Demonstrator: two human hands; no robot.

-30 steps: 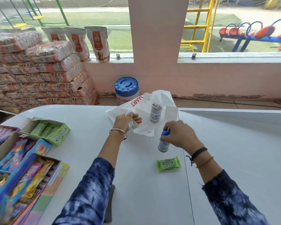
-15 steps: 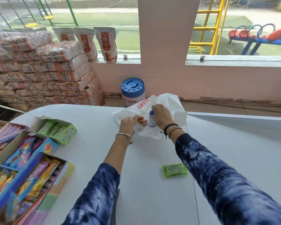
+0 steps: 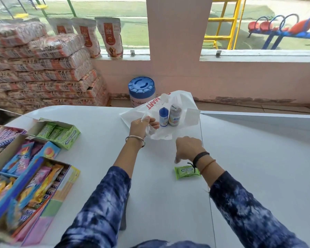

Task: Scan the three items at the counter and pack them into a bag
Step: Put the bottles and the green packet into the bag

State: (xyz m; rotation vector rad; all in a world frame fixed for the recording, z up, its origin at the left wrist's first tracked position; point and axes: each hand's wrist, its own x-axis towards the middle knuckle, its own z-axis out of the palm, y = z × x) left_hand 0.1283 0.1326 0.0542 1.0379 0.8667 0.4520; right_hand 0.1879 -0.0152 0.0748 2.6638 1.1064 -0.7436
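Note:
A white plastic bag with red lettering lies at the far middle of the white counter. My left hand grips its near edge. Two small bottles stand side by side on the bag: a blue-capped one on the left and a grey-capped one on the right. A green Doublemint gum pack lies flat on the counter nearer to me. My right hand hovers just above and beyond the pack, fingers pointing down and loosely apart, holding nothing.
Open boxes of sweets and a green gum carton fill the counter's left side. Behind the counter stand a blue-lidded tub, stacked sacks and dog food pouches. A dark object shows between my forearms.
My right hand set the blue-capped bottle on the bag beside the grey-capped one, let go, and drew back toward the gum pack. My left hand kept hold of the bag.

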